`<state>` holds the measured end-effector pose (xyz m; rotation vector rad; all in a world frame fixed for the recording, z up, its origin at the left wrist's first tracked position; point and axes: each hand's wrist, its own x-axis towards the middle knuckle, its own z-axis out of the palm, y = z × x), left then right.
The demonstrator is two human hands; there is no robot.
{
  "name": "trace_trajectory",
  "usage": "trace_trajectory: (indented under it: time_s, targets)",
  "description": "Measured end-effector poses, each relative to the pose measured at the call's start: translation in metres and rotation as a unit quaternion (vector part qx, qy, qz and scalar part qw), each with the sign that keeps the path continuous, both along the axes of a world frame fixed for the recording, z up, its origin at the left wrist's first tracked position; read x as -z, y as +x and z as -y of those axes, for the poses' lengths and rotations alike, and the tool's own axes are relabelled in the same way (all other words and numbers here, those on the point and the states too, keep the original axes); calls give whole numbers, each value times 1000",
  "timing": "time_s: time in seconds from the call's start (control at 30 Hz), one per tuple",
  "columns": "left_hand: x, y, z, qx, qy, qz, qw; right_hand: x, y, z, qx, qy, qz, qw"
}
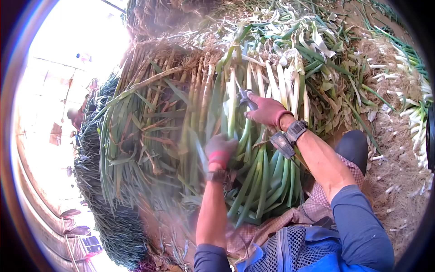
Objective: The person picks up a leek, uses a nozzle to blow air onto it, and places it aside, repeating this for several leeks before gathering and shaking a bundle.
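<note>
My left hand (pixel 220 148), in a grey and red glove, is closed round the green part of a long green onion (pixel 232 102), whose white stalk points away from me. Just right of that stalk, my right hand (pixel 267 109), in a red glove, grips a small knife (pixel 246 97) with its blade toward the onion. Beyond and below my right hand lies a row of onions with bare white stalks (pixel 283 84), their green leaves (pixel 267 181) spreading toward my lap. Unpeeled onions with brown, dry stalks (pixel 195 90) lie left of my left hand.
Peeled leaf scraps (pixel 312 43) are heaped at the top and right. Cut roots (pixel 385 217) cover the ground at the right, beside another row of white-stalked onions (pixel 414 118). A tall stack of green leaves (pixel 97 181) stands at the left. A person (pixel 78 117) is at the far left.
</note>
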<state>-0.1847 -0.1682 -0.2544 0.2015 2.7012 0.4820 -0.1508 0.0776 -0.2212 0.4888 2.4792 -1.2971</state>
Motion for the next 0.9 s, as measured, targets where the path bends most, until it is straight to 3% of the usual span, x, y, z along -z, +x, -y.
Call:
trace_trajectory:
  time_s: [0.1, 0.3, 0.37, 0.67, 0.9]
  targets:
    - [-5, 3, -1, 3, -1, -11, 1000, 8, 22, -1, -24, 15, -51, 998]
    - [-13, 12, -8, 20, -45, -50, 997, -10, 113, 19, -103, -19, 9, 994]
    - [-13, 13, -9, 22, -61, -58, 996, 3, 128, 22, -110, 3, -82, 991]
    - [-4, 28, -11, 53, -93, -117, 987, -22, 45, -4, -10, 3, -28, 1000]
    - [3, 36, -13, 55, -140, -87, 985, 5, 29, -11, 3, -1, -19, 1000]
